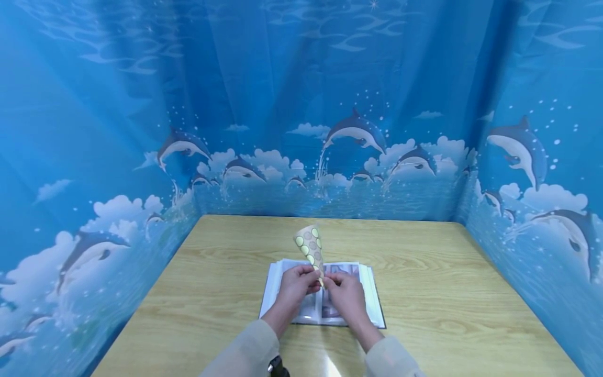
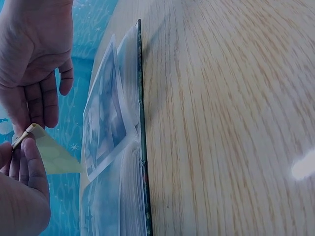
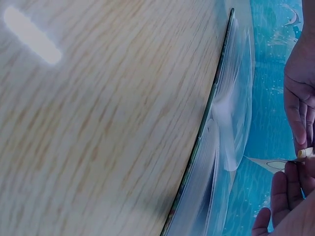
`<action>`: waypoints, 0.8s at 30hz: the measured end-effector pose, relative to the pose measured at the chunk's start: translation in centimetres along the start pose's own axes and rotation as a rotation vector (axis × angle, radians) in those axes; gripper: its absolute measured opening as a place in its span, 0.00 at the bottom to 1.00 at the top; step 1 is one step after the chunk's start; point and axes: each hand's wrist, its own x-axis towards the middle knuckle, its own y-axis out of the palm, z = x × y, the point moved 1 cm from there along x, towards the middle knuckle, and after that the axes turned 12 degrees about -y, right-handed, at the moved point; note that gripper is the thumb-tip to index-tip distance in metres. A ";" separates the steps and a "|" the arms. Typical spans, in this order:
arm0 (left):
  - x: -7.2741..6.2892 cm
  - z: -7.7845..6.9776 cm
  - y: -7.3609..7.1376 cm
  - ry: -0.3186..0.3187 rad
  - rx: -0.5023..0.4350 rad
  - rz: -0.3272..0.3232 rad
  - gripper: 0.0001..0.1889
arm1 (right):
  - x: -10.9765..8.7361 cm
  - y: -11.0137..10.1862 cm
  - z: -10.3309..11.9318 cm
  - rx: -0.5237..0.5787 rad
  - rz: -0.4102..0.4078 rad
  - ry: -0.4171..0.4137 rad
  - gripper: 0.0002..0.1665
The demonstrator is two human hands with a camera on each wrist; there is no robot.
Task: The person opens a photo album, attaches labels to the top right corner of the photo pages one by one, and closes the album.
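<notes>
Both hands meet over the open photo album point(image 1: 375, 301), at the narrow lower end of a paper cone point(image 1: 309, 245) with yellow-green and brownish dots. The cone tilts with its wide mouth up and away. My left hand point(image 1: 294, 287) pinches it near the tip from the left. From the right, my right hand point(image 1: 347, 296) pinches the tip between thumb and fingers. In the left wrist view, the pale yellow cone point(image 2: 54, 155) narrows to a tightly rolled end between the fingertips. Clear sleeves with photos fill the album pages point(image 2: 106, 113), partly hidden under the hands in the head view.
The album lies on a wood-grain table point(image 1: 212, 283). Blue curtains point(image 1: 282, 104) printed with dolphins and clouds stand behind the table and along both sides. A small black object point(image 1: 278, 366) shows by the left sleeve at the near edge.
</notes>
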 end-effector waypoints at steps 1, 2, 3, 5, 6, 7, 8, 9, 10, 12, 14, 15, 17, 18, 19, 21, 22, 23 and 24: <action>0.0 0.0 0.0 -0.001 0.001 -0.002 0.10 | 0.0 0.0 0.0 -0.006 -0.002 -0.006 0.08; 0.0 0.0 0.0 -0.004 0.002 -0.004 0.10 | 0.0 0.0 0.0 -0.012 -0.004 -0.014 0.08; 0.0 0.0 0.0 -0.006 0.003 -0.007 0.10 | -0.1 0.0 0.1 -0.013 -0.004 -0.020 0.08; 0.0 -0.1 -0.1 -0.005 0.003 -0.008 0.10 | -0.1 0.0 0.2 -0.007 0.003 -0.021 0.09; 0.0 -0.1 -0.1 -0.003 0.005 -0.007 0.10 | -0.1 -0.1 0.2 0.002 0.009 -0.016 0.09; 0.1 -0.1 -0.1 0.000 0.007 -0.005 0.10 | -0.1 -0.1 0.2 0.009 0.015 -0.014 0.10; 0.1 -0.1 -0.1 0.003 0.010 -0.004 0.10 | -0.2 -0.1 0.2 0.015 0.019 -0.010 0.11; 0.1 0.0 -0.1 0.008 0.014 0.000 0.10 | -0.2 -0.1 0.2 0.022 0.022 -0.006 0.11; 0.2 -0.1 -0.1 0.009 0.018 0.003 0.10 | -0.2 0.0 0.2 0.022 0.022 -0.004 0.12; 0.2 0.0 -0.2 0.012 0.027 0.008 0.09 | -0.2 0.0 0.2 0.019 0.017 0.003 0.11; 0.1 0.0 -0.1 0.012 0.035 0.009 0.09 | -0.1 0.1 0.2 0.015 0.011 0.011 0.09; 0.1 0.0 -0.1 0.011 0.038 0.009 0.08 | -0.1 0.1 0.2 0.013 0.009 0.016 0.09; 0.1 0.0 -0.1 0.012 0.042 0.007 0.08 | -0.1 0.1 0.2 0.012 0.009 0.031 0.08; 0.1 0.0 -0.1 0.013 0.045 0.007 0.08 | -0.1 0.1 0.3 0.010 0.007 0.036 0.08; 0.0 0.0 -0.1 0.015 0.047 0.008 0.08 | -0.1 0.1 0.3 0.009 0.008 0.045 0.08; 0.0 0.0 -0.1 0.017 0.047 0.010 0.08 | -0.1 0.1 0.3 0.008 0.011 0.052 0.08; 0.0 0.0 -0.1 0.020 0.046 0.013 0.09 | -0.1 0.0 0.3 0.008 0.014 0.051 0.08; 0.0 0.0 -0.2 0.021 0.046 0.016 0.09 | -0.2 0.0 0.4 0.006 0.014 0.052 0.08; 0.0 0.0 -0.2 0.022 0.045 0.019 0.09 | -0.2 0.0 0.4 0.008 0.015 0.055 0.08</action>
